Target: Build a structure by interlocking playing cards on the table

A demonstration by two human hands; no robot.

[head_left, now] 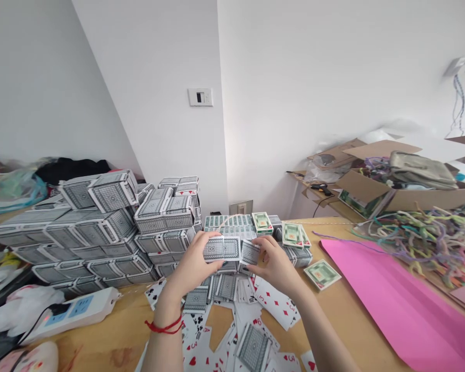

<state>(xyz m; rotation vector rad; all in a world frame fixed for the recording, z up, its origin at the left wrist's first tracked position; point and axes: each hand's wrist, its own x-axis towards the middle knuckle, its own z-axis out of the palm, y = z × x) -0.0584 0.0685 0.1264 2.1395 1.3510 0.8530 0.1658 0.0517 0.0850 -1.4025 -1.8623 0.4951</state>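
My left hand [196, 261], with a red string on its wrist, grips a grey-backed playing card [222, 249] held sideways. Pinched in my right hand [273, 261] is another grey-backed playing card [250, 252], slightly tilted, its left end against or very near the first. Whether either is one card or a thin stack I cannot tell. Below the hands, loose playing cards [275, 302] lie scattered, some face up and some face down. Behind them stand card boxes, including a green and white one [262, 222].
Tall stacks of grey-backed card bundles [96, 227] stand at the left. A white power strip [75, 312] lies in front of them. At the right are a pink sheet [395, 299], tangled coloured yarn [414, 237] and an open cardboard box [430, 199]. A green card box [322, 274] lies nearby.
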